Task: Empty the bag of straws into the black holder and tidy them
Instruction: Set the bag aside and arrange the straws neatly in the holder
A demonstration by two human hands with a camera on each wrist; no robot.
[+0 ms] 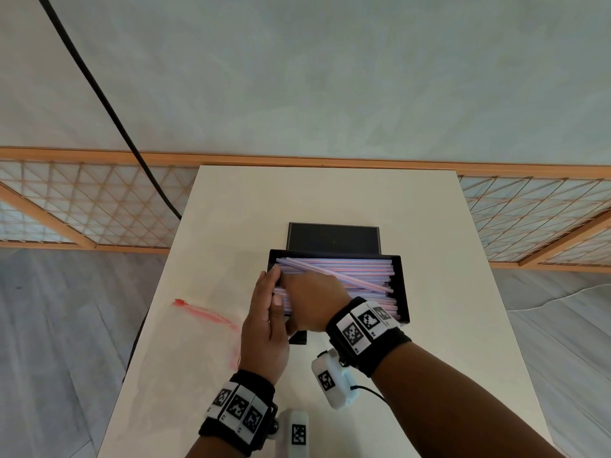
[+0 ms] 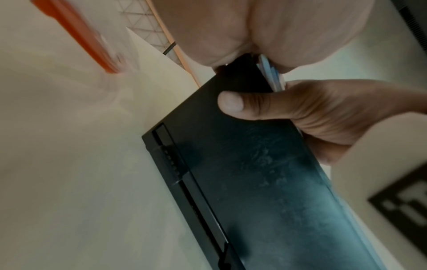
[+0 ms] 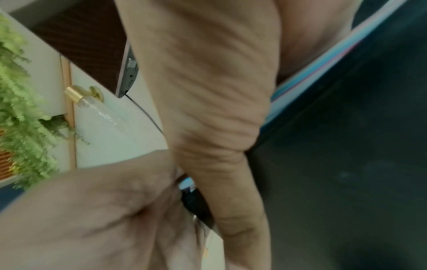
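The black holder (image 1: 402, 292) lies in the middle of the white table (image 1: 330, 193), full of pink-and-blue striped straws (image 1: 347, 272); one straw lies slanted on top. My left hand (image 1: 271, 287) stands at the holder's left end, its fingers straight and flat against the straw ends. My right hand (image 1: 310, 297) reaches across the near left part. Its thumb (image 2: 233, 104) presses the outside of the holder's front wall (image 2: 254, 182), and its fingers curl over the straws (image 3: 323, 64) inside, hidden. The clear bag (image 1: 198, 328) with a red zip lies flat to the left.
The holder's lid (image 1: 332, 238) stands open behind it. A black cable (image 1: 109, 110) hangs past the table's far left corner. The table edges run close on both sides, with grey floor below. A green plant (image 3: 18, 109) shows in the right wrist view.
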